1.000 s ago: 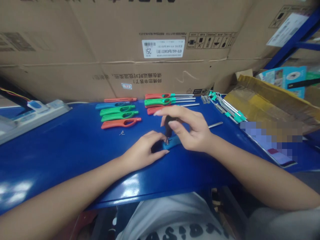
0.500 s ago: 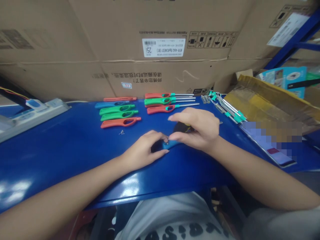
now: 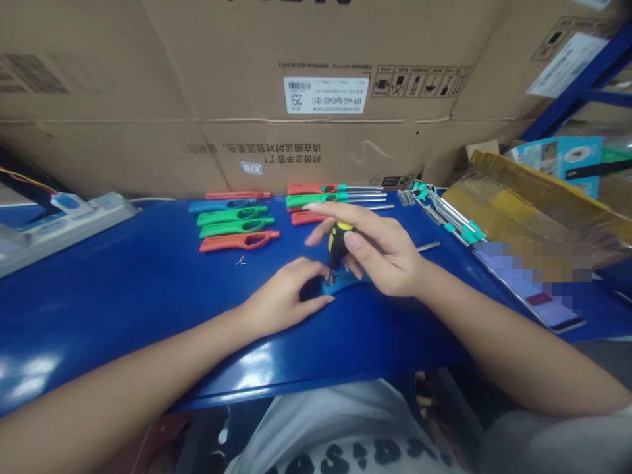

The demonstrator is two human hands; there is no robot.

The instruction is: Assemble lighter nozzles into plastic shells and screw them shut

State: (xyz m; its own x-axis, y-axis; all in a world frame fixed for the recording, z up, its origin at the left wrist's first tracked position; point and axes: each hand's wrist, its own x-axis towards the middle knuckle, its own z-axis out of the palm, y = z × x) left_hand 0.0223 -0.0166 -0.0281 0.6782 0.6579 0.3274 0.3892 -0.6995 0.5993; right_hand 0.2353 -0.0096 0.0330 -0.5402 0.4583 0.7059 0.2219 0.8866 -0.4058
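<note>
My left hand (image 3: 284,296) rests on the table, its fingers closed on the near end of a blue lighter (image 3: 343,282) lying flat. My right hand (image 3: 388,253) grips a short screwdriver (image 3: 338,243) with a yellow and black handle. The screwdriver stands nearly upright, its tip down at the blue lighter beside my left fingertips. Whether the tip sits in a screw is too small to tell. A metal tube (image 3: 428,247) sticks out to the right from behind my right hand. Part of the lighter is hidden under that hand.
Orange, green and blue lighter shells (image 3: 237,242) lie in a column at back left. Lighters with metal tubes (image 3: 311,199) lie beside them. Small screws (image 3: 241,261) sit in front. Tube parts (image 3: 457,220), a phone (image 3: 553,306) and a carton (image 3: 533,197) are right; a power strip (image 3: 93,220) is left.
My right hand has shifted slightly left and turned, so the screwdriver handle now shows between its fingers. My left hand and the blue lighter have stayed put.
</note>
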